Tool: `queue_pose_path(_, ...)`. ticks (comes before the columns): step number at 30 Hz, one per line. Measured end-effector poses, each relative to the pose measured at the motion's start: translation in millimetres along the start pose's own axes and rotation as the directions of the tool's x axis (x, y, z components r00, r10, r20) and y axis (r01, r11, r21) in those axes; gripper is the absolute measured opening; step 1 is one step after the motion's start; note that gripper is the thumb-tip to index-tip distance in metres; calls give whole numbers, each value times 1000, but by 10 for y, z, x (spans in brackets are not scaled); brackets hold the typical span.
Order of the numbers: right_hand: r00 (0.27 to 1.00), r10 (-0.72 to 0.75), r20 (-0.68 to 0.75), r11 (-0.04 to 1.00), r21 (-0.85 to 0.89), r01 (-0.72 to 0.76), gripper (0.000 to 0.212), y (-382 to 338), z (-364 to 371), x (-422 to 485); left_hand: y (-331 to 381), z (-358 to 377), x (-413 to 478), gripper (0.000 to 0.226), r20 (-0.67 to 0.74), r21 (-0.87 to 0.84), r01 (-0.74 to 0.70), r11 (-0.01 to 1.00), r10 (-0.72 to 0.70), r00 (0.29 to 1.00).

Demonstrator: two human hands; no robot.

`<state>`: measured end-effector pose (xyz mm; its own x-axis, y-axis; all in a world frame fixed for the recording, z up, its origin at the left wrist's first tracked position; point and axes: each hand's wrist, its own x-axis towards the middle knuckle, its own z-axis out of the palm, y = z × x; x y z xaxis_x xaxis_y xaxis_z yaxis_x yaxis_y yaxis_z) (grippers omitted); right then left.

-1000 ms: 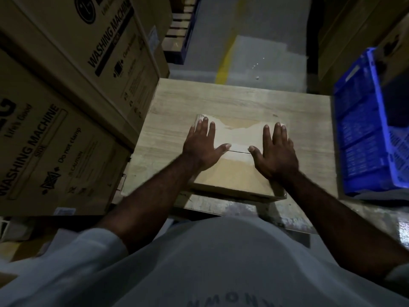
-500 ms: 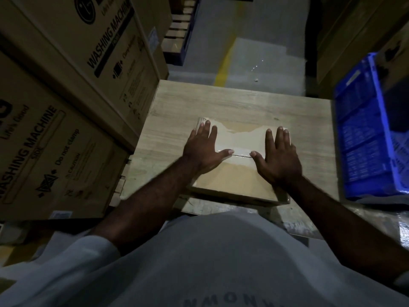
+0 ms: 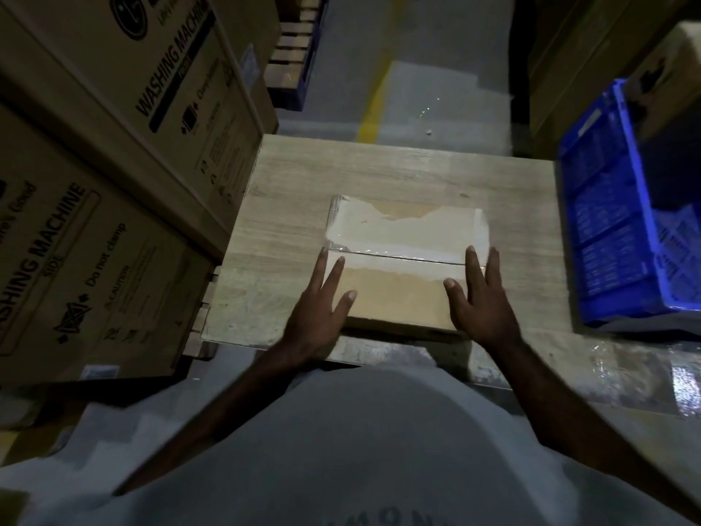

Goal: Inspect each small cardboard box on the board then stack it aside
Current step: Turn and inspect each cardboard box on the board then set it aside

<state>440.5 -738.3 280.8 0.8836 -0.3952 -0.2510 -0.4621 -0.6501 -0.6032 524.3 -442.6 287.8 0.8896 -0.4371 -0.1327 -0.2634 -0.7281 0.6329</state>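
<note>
Washing-machine cartons [image 3: 113, 153] stacked left; blue crate [image 3: 622, 222] right.

Dim room; grey floor [image 3: 436, 70]; yellow line [image 3: 373, 115]; stacked cartons [image 3: 113, 146]; blue crate [image 3: 614, 222]

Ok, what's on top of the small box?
Left hand and right hand lie flat at the near corners of the box. Clear tape runs along the seam, pale torn patch beyond. Surface under the palms is hidden.

Bare board [image 3: 398, 172] beyond the box [image 3: 406, 237]; washing-machine cartons [image 3: 113, 146] just left, blue crate [image 3: 607, 222] just right.
</note>
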Motion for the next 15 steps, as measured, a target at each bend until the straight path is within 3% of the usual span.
queue_pose_path(3, 1000, 1, 16, 983, 186, -4, 74, 84, 19, -288, 8, -6, -175, 71, -5, -58, 26, 998, -26, 1000)
queue_pose_path(6, 996, -74, 42, 965, 255, 60, 90, 206, 0, -394, 19, -11, -163, 98, 70, -57, 105, 993, -101, 992)
queue_pose_path(10, 966, -177, 189, 972, 190, 141, 113, 273, -135, -404, -50, -42, -58, 114, 152, 3, 200, 980, -198, 968)
queue_pose_path(12, 960, -190, 205, 973, 171, 156, 113, 284, -183, -401, -93, -84, -21, 114, 127, -9, 181, 983, -178, 976)
queue_pose_path(15, 978, -170, 123, 970, 196, 144, 102, 221, -284, -387, -17, -186, -6, 116, 36, 11, 125, 992, -126, 991)
